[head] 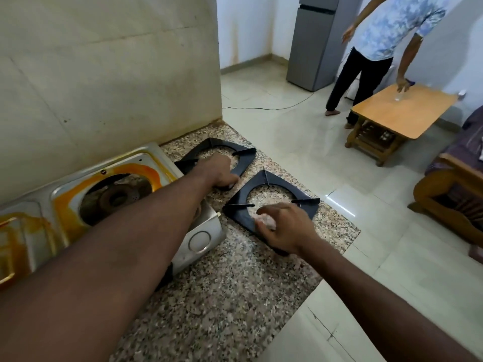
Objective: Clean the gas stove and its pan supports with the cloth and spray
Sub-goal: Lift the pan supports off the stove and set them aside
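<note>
A gas stove (146,156) of steel stands on the left part of the speckled stone bench (235,283), close to the tiled wall (104,74). Its top shows wide orange stains around the openings, and one dark burner (116,198) lies open, with no support over it. Both black pan supports lie flat on the bench to the right of the stove, one behind the other and a little apart.

The left hand (218,171) reaches over the right end of the stove to the far pan support (245,163). Its fingers are curled down around the near corner of this frame and grip it. The right hand (285,228) is over the near edge of the near pan support (282,182). Its fingers are bent and its thumb stands apart from them, but the fingertips are blurred, so I cannot tell if it grips the frame or only touches it.

Beyond the bench the pale floor (287,142) of the room is visible. A grey fridge (313,43) stands at the back, and a thin dark cable (274,108) runs across the floor toward it. A second person (386,30) in a light patterned shirt and dark trousers stands beside a low wooden table (418,113) and holds one hand down to its top.
</note>
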